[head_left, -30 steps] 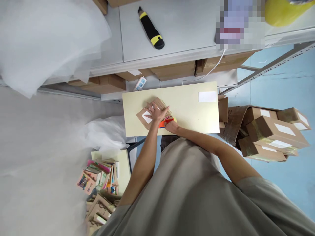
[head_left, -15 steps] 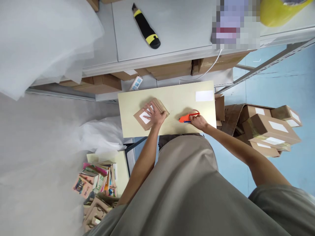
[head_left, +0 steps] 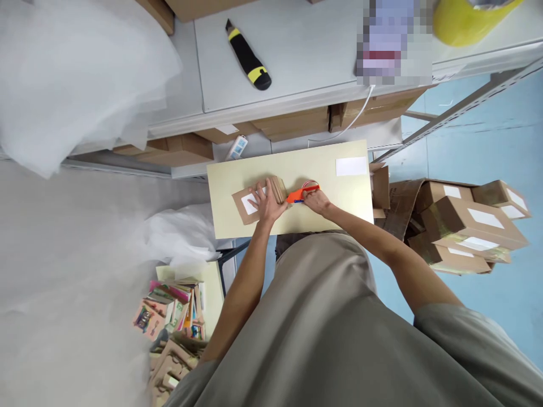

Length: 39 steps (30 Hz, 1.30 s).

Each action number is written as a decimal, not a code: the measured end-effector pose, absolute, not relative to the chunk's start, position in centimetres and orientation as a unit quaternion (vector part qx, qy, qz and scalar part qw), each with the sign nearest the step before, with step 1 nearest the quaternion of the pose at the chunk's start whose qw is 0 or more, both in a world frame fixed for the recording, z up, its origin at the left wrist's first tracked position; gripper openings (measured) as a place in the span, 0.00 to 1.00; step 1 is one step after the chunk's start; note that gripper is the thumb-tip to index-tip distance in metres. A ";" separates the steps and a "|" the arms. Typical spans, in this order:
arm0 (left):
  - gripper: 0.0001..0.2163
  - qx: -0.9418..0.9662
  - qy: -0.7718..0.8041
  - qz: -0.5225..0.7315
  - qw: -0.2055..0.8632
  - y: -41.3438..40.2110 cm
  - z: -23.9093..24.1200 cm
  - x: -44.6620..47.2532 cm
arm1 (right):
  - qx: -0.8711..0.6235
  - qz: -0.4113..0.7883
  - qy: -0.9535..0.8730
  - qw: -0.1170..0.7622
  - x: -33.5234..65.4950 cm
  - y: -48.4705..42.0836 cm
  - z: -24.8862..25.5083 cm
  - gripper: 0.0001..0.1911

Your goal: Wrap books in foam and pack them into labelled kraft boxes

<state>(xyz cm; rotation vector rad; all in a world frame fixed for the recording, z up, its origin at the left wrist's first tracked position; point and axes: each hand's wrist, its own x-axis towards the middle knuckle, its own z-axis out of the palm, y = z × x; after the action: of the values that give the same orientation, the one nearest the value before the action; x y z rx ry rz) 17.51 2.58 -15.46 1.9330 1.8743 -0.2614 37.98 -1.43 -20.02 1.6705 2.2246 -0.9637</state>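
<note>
From my remote view, I'm seeing the left hand (head_left: 267, 208) lying splayed over a flat-sided brown cardboard parcel (head_left: 277, 191), left of centre on the smooth, pale tabletop (head_left: 326, 164). The right hand (head_left: 317, 202) is gripping an orange tape dispenser (head_left: 297, 195), its nose pointing at the parcel's right edge. Bare tabletop is stretching rightward; its front edge is running beneath both forearms.

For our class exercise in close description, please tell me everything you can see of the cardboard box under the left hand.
The box looks like plain brown cardboard, with a white label on its upper face and streaky lines along its right side. It lies askew on the pale yellow table. The left hand rests on it, covering part of the label. An orange tape dispenser is close by; contact is unclear.
</note>
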 end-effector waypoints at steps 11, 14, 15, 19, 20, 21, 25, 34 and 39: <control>0.42 0.789 0.571 -0.053 0.219 0.7 -16.3 16.3 | 0.524 -0.378 0.758 0.090 34.9 -4.3 -18.9 0.26; 0.39 0.791 0.568 -0.040 0.224 0.2 -16.3 16.0 | 0.526 -0.366 0.763 0.085 37.5 -5.9 -18.6 0.29; 0.39 0.791 0.568 -0.037 0.225 0.1 -16.3 16.0 | 0.529 -0.357 0.766 0.079 39.1 -6.6 -18.5 0.30; 0.38 0.789 0.570 -0.023 0.227 -0.1 -16.7 16.0 | 0.571 -0.329 0.738 0.147 46.3 -8.2 -18.0 0.33; 0.37 0.790 0.570 -0.020 0.226 -0.2 -16.8 16.1 | 0.572 -0.321 0.736 0.168 47.7 -8.1 -17.8 0.34; 0.37 0.790 0.570 -0.017 0.225 -0.3 -16.9 16.3 | 0.575 -0.311 0.734 0.184 48.6 -7.8 -17.6 0.34; 0.35 0.796 0.561 -0.011 0.227 -1.1 -17.0 16.7 | 0.588 -0.291 0.729 0.195 47.8 -4.7 -16.8 0.34; 0.38 0.798 0.555 -0.014 0.233 -2.5 -16.5 17.6 | 0.561 -0.275 0.767 0.149 40.7 0.0 -15.1 0.26; 0.36 0.798 0.557 0.001 0.230 -2.4 -16.2 17.9 | 0.580 -0.282 0.748 0.157 40.1 -0.1 -14.2 0.24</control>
<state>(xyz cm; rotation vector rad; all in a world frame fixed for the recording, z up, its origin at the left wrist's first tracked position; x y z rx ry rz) 17.90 -2.35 -16.20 2.1967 1.5312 0.0039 40.13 -0.06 -14.17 1.6595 2.1395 -0.8081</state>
